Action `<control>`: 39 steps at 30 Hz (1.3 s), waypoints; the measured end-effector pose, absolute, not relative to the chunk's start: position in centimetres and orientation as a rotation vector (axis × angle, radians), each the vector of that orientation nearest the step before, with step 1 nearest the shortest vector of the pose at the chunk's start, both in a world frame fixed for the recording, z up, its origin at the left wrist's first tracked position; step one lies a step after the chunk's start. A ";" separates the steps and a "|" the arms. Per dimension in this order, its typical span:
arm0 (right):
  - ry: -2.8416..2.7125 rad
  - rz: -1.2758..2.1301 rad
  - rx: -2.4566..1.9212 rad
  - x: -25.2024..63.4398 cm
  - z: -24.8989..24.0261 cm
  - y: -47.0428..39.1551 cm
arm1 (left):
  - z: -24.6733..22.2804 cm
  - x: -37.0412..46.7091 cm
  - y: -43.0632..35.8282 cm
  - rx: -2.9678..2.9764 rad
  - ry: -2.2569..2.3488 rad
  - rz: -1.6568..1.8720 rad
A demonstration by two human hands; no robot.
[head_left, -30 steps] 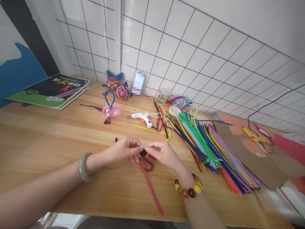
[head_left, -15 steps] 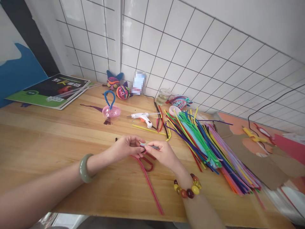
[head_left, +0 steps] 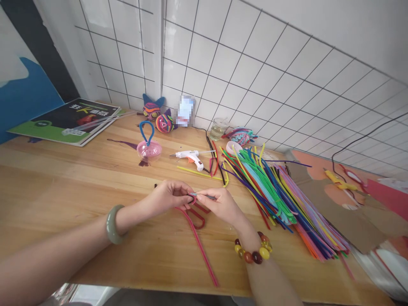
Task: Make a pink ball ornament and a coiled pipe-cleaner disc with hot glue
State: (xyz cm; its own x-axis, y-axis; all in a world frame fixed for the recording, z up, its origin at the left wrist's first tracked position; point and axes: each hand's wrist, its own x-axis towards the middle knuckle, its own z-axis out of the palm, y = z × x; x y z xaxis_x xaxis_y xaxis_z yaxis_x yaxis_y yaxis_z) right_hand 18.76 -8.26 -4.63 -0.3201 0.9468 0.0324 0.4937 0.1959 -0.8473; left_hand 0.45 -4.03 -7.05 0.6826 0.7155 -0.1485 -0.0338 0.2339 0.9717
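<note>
My left hand (head_left: 172,196) is closed in a pinch around a small pink curl of pipe cleaner (head_left: 193,198). Facing it, my right hand (head_left: 219,205) pinches a thin light-blue pipe cleaner (head_left: 204,196) whose tip meets the curl. Fingers hide most of the small piece. Below the hands, a long pink pipe cleaner (head_left: 199,242) runs down toward the table's front edge. A dark red pipe cleaner bent into a loop (head_left: 201,223) lies beside it, partly behind my right hand.
Right of my hands lie bundled coloured pipe cleaners (head_left: 270,187). A white glue gun (head_left: 191,158) lies beyond them, near a clear pink shell with a blue loop (head_left: 149,148). Farther back are a phone (head_left: 185,111), a glass jar (head_left: 218,128) and striped figures (head_left: 153,108). A book (head_left: 73,119) lies left.
My right hand has shifted slightly to the right, and the light-blue tip has moved with it. More of the pink curl shows at my left fingertips. My left hand stays nearly still.
</note>
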 end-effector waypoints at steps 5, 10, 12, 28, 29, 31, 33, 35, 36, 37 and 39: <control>-1.913 1.025 -1.345 18.6 -4.6 -8.3 | -7.1 0.4 -4.0 1.229 0.669 0.569; -1.913 1.022 -1.362 18.6 -4.6 -8.3 | -7.1 0.5 -4.0 1.223 0.675 0.565; -1.913 1.022 -1.363 18.6 -4.6 -8.3 | -7.0 0.5 -4.0 1.221 0.679 0.561; -1.918 1.002 -1.396 18.7 -4.8 -8.2 | -7.3 0.6 -3.9 1.212 0.682 0.550; -1.918 1.001 -1.395 18.7 -4.8 -8.2 | -7.3 0.6 -3.9 1.217 0.678 0.547; -1.915 0.999 -1.397 18.7 -4.8 -8.2 | -7.4 0.6 -3.8 1.226 0.667 0.543; -1.910 1.005 -1.398 18.7 -4.8 -8.2 | -7.4 0.6 -3.8 1.234 0.660 0.537; -1.906 1.020 -1.392 18.7 -4.8 -8.2 | -7.4 0.6 -3.9 1.242 0.661 0.529; -1.908 1.028 -1.387 18.7 -4.9 -8.3 | -7.5 0.6 -3.9 1.248 0.664 0.526; -1.913 1.035 -1.383 18.7 -4.9 -8.3 | -7.5 0.6 -3.9 1.253 0.666 0.528; -1.931 1.044 -1.381 18.7 -4.9 -8.3 | -7.6 0.6 -4.0 1.271 0.666 0.538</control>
